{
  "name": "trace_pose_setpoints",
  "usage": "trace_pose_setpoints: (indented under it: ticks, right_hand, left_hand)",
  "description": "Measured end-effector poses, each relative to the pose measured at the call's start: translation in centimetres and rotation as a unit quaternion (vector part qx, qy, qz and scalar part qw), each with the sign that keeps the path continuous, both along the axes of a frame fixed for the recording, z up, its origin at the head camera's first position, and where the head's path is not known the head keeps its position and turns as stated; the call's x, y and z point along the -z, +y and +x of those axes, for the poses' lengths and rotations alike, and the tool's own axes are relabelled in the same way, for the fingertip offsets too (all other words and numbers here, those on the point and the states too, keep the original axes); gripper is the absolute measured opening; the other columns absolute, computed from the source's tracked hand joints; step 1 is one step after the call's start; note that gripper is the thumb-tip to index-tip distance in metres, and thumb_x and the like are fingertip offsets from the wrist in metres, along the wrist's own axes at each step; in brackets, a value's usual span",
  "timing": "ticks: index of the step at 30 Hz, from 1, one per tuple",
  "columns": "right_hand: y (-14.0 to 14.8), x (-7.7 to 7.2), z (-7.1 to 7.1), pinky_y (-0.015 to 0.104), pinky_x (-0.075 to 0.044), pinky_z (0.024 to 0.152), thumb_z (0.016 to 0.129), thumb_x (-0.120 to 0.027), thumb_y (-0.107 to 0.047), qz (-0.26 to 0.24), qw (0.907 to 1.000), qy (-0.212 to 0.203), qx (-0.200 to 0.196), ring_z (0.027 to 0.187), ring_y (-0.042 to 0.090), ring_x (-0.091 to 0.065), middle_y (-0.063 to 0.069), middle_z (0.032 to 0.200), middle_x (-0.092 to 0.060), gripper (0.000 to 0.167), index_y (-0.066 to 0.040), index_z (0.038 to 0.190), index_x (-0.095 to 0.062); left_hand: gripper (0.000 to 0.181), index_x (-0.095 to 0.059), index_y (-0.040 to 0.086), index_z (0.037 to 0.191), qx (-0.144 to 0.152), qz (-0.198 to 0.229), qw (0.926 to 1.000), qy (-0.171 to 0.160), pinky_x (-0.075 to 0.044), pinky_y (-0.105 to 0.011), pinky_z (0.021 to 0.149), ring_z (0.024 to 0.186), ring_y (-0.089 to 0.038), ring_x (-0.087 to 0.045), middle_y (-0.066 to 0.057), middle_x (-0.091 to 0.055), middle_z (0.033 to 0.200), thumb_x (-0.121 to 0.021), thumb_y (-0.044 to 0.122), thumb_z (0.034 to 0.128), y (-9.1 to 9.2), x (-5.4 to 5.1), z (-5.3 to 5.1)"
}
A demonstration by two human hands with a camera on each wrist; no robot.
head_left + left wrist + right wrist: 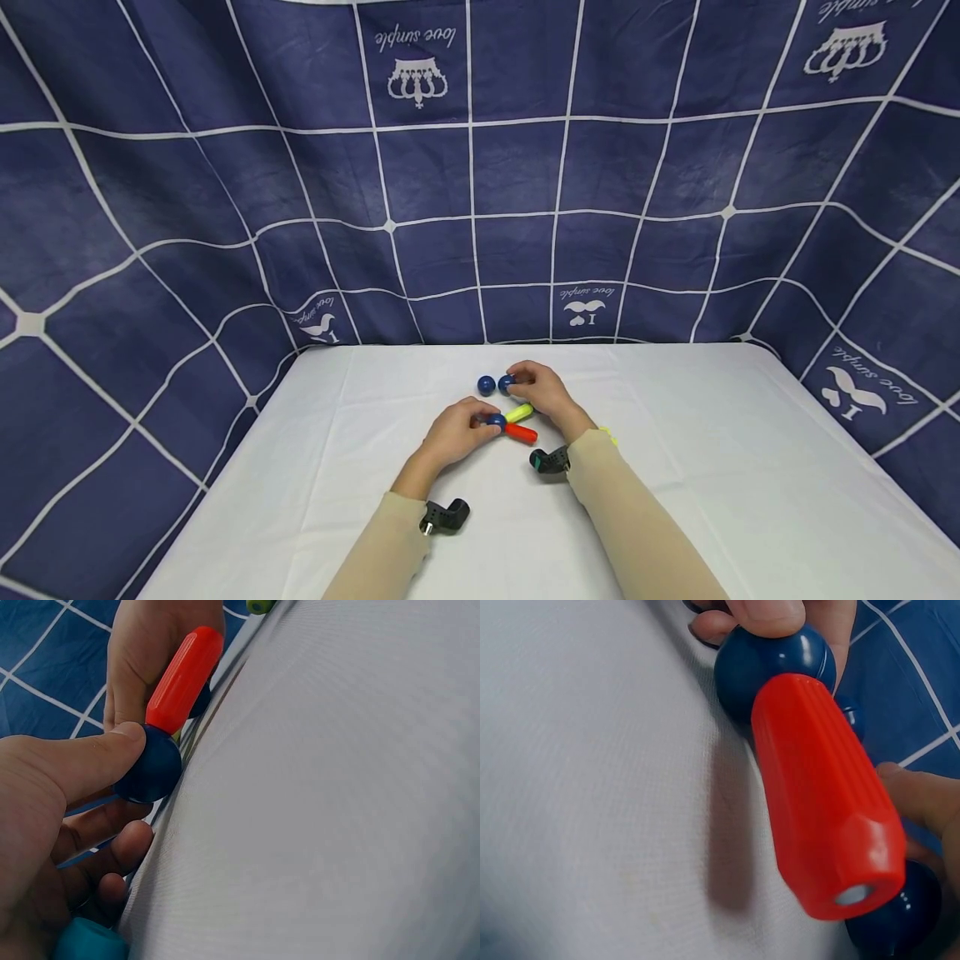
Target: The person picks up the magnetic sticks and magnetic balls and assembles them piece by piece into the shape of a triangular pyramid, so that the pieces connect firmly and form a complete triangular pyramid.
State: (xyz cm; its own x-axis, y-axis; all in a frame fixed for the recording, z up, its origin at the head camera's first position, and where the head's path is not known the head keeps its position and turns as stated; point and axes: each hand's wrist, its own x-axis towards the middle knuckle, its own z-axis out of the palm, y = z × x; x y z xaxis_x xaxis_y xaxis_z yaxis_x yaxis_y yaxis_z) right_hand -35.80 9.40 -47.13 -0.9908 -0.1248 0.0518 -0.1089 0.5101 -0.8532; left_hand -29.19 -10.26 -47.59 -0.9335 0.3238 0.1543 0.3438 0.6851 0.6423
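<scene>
My left hand (pixel 455 431) pinches a blue ball (pixel 150 766) between thumb and fingers. A red rod (pixel 821 795) and a yellow-green rod (pixel 519 412) stick out from this ball to the right, spread apart in a V. Farther back, my right hand (pixel 542 389) holds a second blue ball (pixel 506 384) with thumb and fingers, close to the table. Just left of that one, a third blue ball (pixel 486 385) sits on the cloth, touched by neither hand. In the right wrist view, the right fingers partly cover their ball (pixel 901 911).
A white cloth (pixel 705 467) covers the table. Behind it hangs a dark blue curtain (pixel 517 167) with white lines. A yellow piece (pixel 609 435) shows partly behind the right wrist. At the bottom of the left wrist view is a teal piece (pixel 90 941) of unclear kind.
</scene>
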Motion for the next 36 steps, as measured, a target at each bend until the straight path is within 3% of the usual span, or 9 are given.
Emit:
trace_pose_setpoints:
  ticks: [6, 13, 19, 26, 36]
  right_hand:
    - [0.0, 0.1, 0.2, 0.033, -0.051, 0.087, 0.087, -0.075, -0.010, -0.014, 0.9999, 0.005, 0.007, 0.098, 0.022, -0.064, 0.010, 0.107, -0.071, 0.022, -0.010, 0.109, -0.069]
    - [0.2, 0.1, 0.5, 0.041, -0.051, 0.094, 0.088, -0.075, -0.013, -0.002, 0.9998, 0.020, 0.008, 0.102, 0.023, -0.065, 0.008, 0.111, -0.073, 0.028, -0.013, 0.115, -0.070]
    - [0.9, -0.3, 0.9, 0.040, -0.053, 0.092, 0.089, -0.074, -0.014, -0.005, 0.9992, 0.038, -0.001, 0.101, 0.024, -0.066, 0.009, 0.115, -0.072, 0.031, -0.015, 0.119, -0.072]
    - [1.2, -1.4, 1.8, 0.034, -0.054, 0.086, 0.089, -0.075, -0.019, -0.022, 0.9990, 0.036, 0.013, 0.100, 0.021, -0.064, 0.007, 0.118, -0.071, 0.030, -0.017, 0.119, -0.071]
    - [2.5, -3.5, 4.1, 0.039, -0.056, 0.093, 0.090, -0.074, -0.021, -0.057, 0.9964, 0.063, -0.006, 0.109, 0.025, -0.065, 0.008, 0.124, -0.066, 0.033, -0.018, 0.122, -0.065]
  left_hand:
    - [0.029, -0.074, 0.019, 0.114, 0.000, -0.001, 1.0000, 0.002, -0.040, -0.024, 0.063, 0.072, -0.008, -0.050, 0.005, -0.063, 0.092, -0.075, 0.033, 0.0890, 0.0, 0.2, 0.0]
    - [0.028, -0.074, 0.020, 0.115, -0.006, -0.007, 1.0000, -0.001, -0.040, -0.024, 0.064, 0.072, -0.008, -0.051, 0.006, -0.063, 0.094, -0.075, 0.033, 0.0893, 0.2, 0.4, 0.0]
    - [0.028, -0.074, 0.020, 0.114, -0.005, -0.007, 1.0000, 0.004, -0.040, -0.024, 0.063, 0.071, -0.008, -0.051, 0.006, -0.063, 0.092, -0.075, 0.033, 0.0890, 0.1, 0.4, 0.0]
    - [0.028, -0.074, 0.021, 0.114, -0.006, -0.010, 0.9999, 0.002, -0.041, -0.024, 0.064, 0.072, -0.007, -0.051, 0.007, -0.063, 0.093, -0.075, 0.033, 0.0890, 0.0, 0.4, 0.0]
    - [0.028, -0.074, 0.020, 0.113, -0.004, -0.008, 0.9999, 0.004, -0.040, -0.024, 0.064, 0.074, -0.008, -0.051, 0.005, -0.065, 0.097, -0.074, 0.033, 0.0890, 0.1, 0.1, 0.0]
